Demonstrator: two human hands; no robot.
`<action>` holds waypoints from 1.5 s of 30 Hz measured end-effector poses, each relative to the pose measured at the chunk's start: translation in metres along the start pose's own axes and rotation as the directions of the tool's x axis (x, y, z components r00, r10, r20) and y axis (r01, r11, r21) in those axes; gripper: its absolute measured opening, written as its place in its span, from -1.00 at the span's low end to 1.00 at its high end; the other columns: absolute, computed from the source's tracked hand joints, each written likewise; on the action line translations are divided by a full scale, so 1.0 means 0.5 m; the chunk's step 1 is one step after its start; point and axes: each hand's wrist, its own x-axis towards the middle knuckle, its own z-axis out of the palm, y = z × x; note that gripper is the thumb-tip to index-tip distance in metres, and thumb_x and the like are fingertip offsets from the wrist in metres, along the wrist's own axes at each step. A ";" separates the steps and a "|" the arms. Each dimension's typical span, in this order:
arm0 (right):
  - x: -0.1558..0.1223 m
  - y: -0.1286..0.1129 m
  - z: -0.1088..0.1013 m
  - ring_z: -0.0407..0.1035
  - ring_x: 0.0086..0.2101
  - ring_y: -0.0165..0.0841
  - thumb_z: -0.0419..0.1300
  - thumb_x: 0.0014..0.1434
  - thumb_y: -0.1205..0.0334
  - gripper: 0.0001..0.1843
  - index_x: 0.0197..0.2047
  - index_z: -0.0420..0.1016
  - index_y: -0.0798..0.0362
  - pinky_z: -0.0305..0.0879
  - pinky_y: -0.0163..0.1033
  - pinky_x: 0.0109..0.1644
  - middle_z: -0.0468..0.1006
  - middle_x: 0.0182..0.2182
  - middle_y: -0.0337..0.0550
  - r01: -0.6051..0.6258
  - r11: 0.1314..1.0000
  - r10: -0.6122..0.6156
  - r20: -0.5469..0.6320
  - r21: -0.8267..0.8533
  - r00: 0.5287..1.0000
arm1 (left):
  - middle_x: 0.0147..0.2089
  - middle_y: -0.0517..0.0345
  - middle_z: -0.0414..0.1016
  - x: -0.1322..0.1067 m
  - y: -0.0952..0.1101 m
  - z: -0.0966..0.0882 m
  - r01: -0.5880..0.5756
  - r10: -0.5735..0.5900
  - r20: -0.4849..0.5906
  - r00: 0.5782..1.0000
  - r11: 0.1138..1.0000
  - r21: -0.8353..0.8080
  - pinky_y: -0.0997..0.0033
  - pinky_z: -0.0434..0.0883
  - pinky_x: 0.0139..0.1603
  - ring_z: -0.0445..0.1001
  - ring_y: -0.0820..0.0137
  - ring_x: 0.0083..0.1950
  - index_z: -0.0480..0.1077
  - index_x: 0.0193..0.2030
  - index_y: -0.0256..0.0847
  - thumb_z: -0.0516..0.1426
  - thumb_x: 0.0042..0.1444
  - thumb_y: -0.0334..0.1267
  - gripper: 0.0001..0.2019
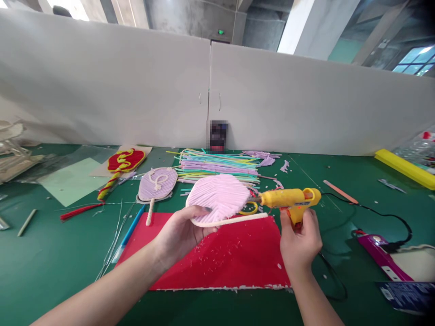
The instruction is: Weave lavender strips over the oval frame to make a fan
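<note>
My left hand (181, 233) grips a pale pink fan-shaped panel (219, 197) by its lower left edge, thumb on the ribbed face. A cream pipe cleaner (243, 219) runs along the panel's lower edge, and its free end sticks out to the right. In my right hand (301, 244) is a yellow hot glue gun (288, 199), fingers wrapped round its handle. The nozzle points left at the panel's right edge; whether it touches cannot be made out. Both are held above a red sheet (224, 262) strewn with white bits.
Behind the panel lies a bundle of coloured pipe cleaners (217, 163). To the left are a lilac fan (158, 183), a red and yellow fan (125, 160) and a blue pen (132, 231). A black cord (380, 213) leads to a purple power strip (384, 256) on the right.
</note>
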 end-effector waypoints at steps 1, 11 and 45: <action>0.000 0.000 0.000 0.38 -0.37 -0.29 0.20 0.16 0.19 -0.82 -0.23 0.36 0.12 0.30 -0.28 -0.41 0.41 -0.34 -0.05 0.000 1.000 0.000 0.001 0.001 1.000 | -0.45 0.10 0.54 0.000 0.000 -0.001 0.000 0.000 0.003 1.000 1.000 0.000 0.56 0.55 -0.43 0.51 0.46 -0.45 0.50 -0.41 -0.42 0.18 -0.13 -0.54 -0.89; 0.003 -0.005 -0.004 0.39 -0.35 -0.26 0.20 0.16 0.22 -0.87 -0.26 0.36 0.09 0.30 -0.25 -0.40 0.40 -0.35 -0.03 -0.004 1.000 0.004 -0.002 -0.015 1.000 | -0.39 0.09 0.55 0.000 -0.005 -0.007 0.007 -0.007 -0.009 1.000 1.000 0.004 0.57 0.55 -0.40 0.53 0.46 -0.42 0.50 -0.34 -0.42 0.19 -0.09 -0.54 -0.88; -0.031 0.122 0.049 0.29 -0.28 -0.16 0.15 -0.01 0.07 -0.66 -0.24 0.46 0.14 0.26 -0.08 -0.17 0.38 -0.32 0.00 -0.163 0.863 0.380 0.403 -0.478 0.833 | -0.48 0.09 0.55 0.036 0.067 -0.102 0.261 -0.273 -0.260 0.926 -0.034 0.965 0.44 0.34 -0.48 0.51 0.30 -0.45 0.33 -0.42 -0.22 0.20 -0.08 -0.07 -0.75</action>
